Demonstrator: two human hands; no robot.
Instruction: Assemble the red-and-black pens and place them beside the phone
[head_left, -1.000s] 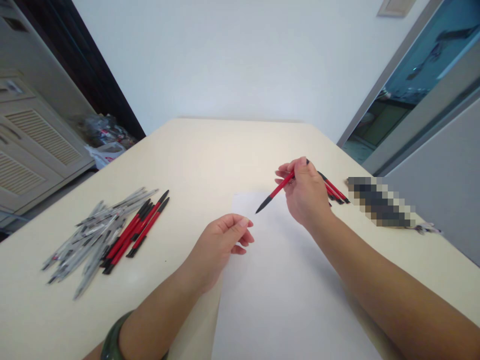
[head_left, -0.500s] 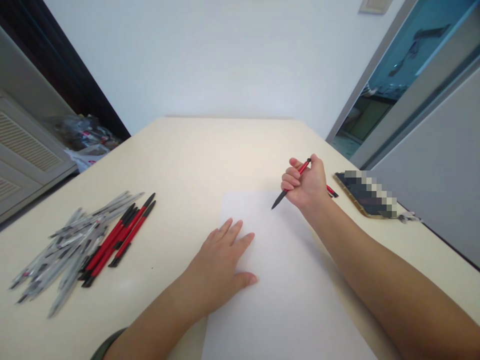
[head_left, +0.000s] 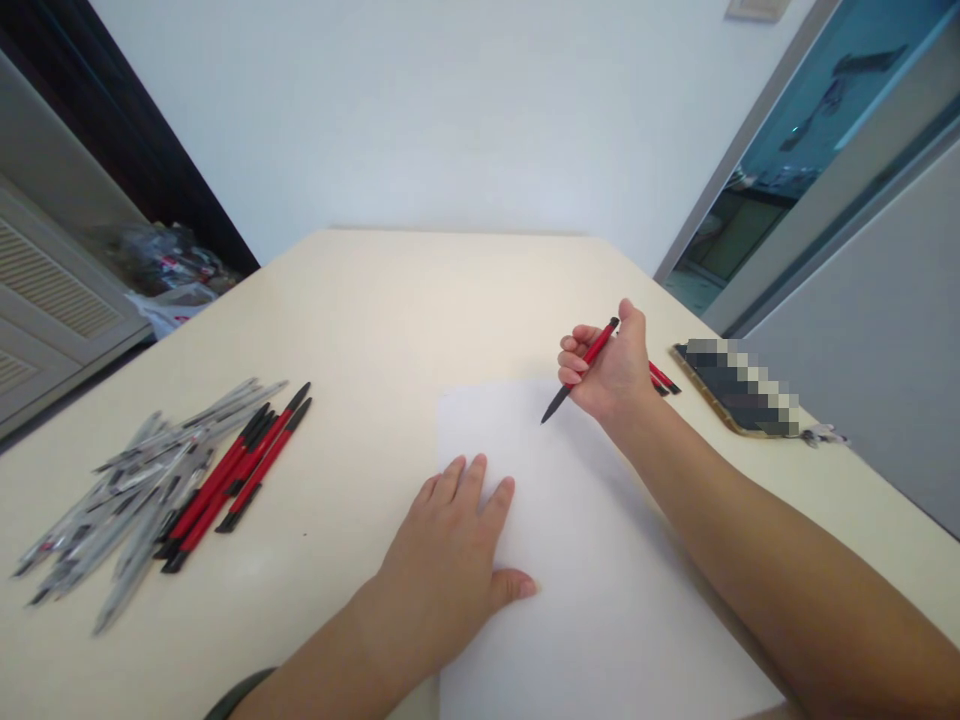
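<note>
A red pen with black ends (head_left: 595, 350) is gripped in my right hand (head_left: 619, 370), its dark tip pointing down and left over the top part of a white sheet of paper (head_left: 592, 570). The thumb of that hand is raised beside the pen's upper end, while the fingers curl round the barrel. Whether the tip touches the paper I cannot tell. My left hand (head_left: 454, 545) lies flat with its fingers spread across the sheet's left edge. Just behind my right hand, more red pens (head_left: 664, 380) lie on the table, partly hidden by it.
On the left of the cream table (head_left: 450, 300) lie several red and black pens (head_left: 232, 475) beside a pile of clear-wrapped pens (head_left: 135, 500). A phone (head_left: 739, 390) with a gold-edged case rests at the right edge. Behind the table stands a white wall (head_left: 465, 120).
My left hand has shifted slightly right, and the paper's lower part has swung right with it. The thumb of my right hand has lifted off the pen's end.
</note>
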